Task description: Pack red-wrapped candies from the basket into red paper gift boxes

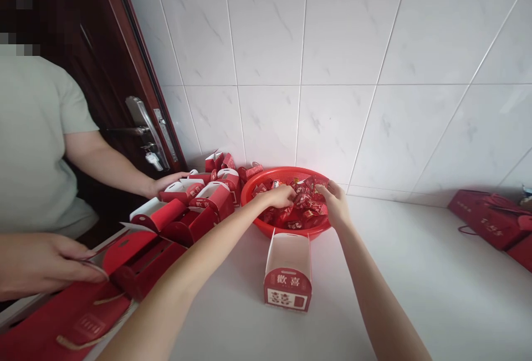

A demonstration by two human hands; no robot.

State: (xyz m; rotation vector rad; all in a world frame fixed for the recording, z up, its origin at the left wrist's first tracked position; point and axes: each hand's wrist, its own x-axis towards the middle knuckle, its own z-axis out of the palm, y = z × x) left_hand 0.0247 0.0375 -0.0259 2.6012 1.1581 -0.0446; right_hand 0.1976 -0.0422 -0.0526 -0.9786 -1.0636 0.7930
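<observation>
My left hand (283, 196) reaches into a red plastic basket (250, 197), its fingers bent down among red-wrapped sweets (305, 201). What lies between those fingertips is hidden. At the basket's right side, my right hand (336, 203) is closed on the rim, with the thumb inside near the sweets. Just in front of the basket stands a red and white gift box (287, 289) with its top open and white characters on the front.
Several red gift boxes (211, 197) crowd the left side. A co-worker's hand (170, 182) touches them; the other hand (45, 264) holds an edge near a red bag (89, 322). Red packages (490, 220) lie at right. A tiled wall (341, 73) rises behind.
</observation>
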